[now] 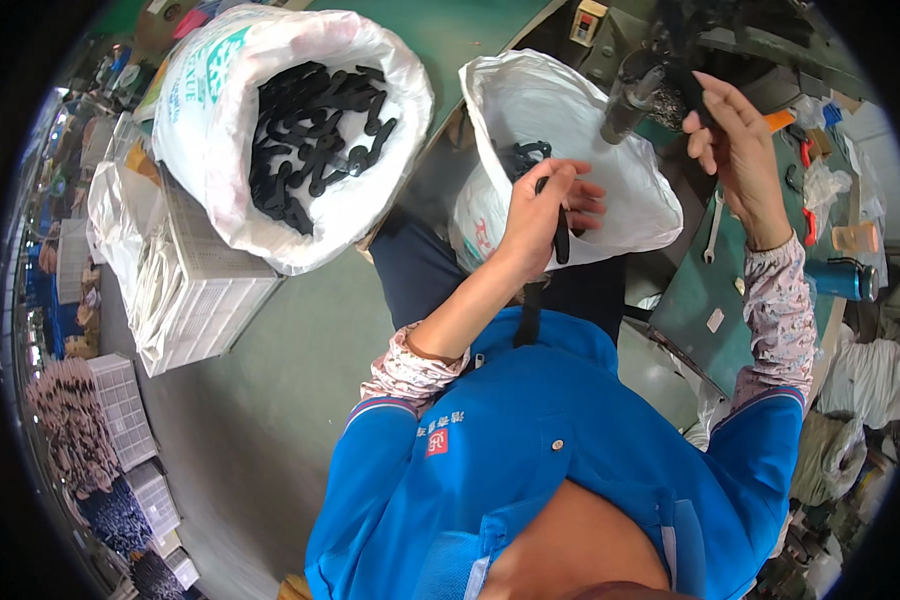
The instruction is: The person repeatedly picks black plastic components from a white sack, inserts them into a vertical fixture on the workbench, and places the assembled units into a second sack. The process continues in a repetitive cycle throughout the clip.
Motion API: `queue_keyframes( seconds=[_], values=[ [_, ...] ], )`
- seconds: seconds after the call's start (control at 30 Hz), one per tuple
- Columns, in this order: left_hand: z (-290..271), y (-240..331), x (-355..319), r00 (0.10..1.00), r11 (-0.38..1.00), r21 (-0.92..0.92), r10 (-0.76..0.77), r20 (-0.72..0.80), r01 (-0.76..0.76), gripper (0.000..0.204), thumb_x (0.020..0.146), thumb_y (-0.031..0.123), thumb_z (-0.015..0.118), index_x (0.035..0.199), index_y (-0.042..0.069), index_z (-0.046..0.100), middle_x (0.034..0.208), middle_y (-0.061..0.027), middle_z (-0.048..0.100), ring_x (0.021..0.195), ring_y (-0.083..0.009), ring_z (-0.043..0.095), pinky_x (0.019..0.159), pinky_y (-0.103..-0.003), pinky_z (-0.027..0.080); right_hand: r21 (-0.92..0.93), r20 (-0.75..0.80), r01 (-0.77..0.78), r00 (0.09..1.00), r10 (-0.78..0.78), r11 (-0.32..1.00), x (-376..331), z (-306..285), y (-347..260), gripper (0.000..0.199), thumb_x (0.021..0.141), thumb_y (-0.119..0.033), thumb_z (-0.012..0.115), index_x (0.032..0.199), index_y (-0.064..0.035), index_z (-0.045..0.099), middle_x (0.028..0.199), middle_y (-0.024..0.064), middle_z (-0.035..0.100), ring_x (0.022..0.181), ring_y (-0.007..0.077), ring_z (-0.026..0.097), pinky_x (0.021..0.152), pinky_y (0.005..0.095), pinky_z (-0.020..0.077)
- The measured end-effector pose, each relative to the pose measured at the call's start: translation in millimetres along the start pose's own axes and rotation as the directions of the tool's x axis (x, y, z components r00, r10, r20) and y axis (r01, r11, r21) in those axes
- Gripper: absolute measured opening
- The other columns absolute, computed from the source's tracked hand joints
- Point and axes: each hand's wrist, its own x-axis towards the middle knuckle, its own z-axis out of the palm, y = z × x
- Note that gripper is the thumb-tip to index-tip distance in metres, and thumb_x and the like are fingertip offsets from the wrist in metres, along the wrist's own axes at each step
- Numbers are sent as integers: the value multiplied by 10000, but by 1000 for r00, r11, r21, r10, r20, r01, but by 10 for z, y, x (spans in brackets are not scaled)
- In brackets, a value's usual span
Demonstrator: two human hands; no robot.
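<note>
My left hand is over the front rim of an open white sack, closed on a slim black strip-shaped part. Deeper in that sack lie a few similar black pieces. Up at the right, my right hand pinches another dark piece beside a machine's grey cylindrical part. The upper end of that piece merges with the dark machine, so its full shape cannot be made out. A larger white sack at the left holds many black strip parts with rounded ends.
Right of my lap is a green bench with a wrench, a blue bottle and red-handled tools. A white plastic crate stands below the larger sack. More crates line the floor at far left.
</note>
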Motion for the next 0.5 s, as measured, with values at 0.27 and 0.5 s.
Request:
queue_keyframes(
  seconds=[0.27, 0.5],
  values=[
    [-61, 132, -23, 915, 899, 190, 404, -10, -395, 425, 1000, 354, 368, 1189, 8, 525, 1127, -178, 627, 1070, -205, 559, 974, -334, 370, -581, 294, 351, 932, -213, 735, -580, 495, 443, 320, 837, -134, 685, 1134, -41, 610, 985, 73, 663, 905, 155, 626, 724, 270, 497],
    [-193, 125, -87, 952, 949, 123, 272, 143, -290, 501, 986, 398, 367, 1225, -23, 496, 1151, -190, 601, 1061, -224, 574, 949, -345, 418, 125, 360, -247, 914, 188, 961, -911, 1082, 1044, 174, 851, -105, 681, 958, -34, 563, 818, 6, 610, 670, 53, 545, 596, 194, 435]
  ],
)
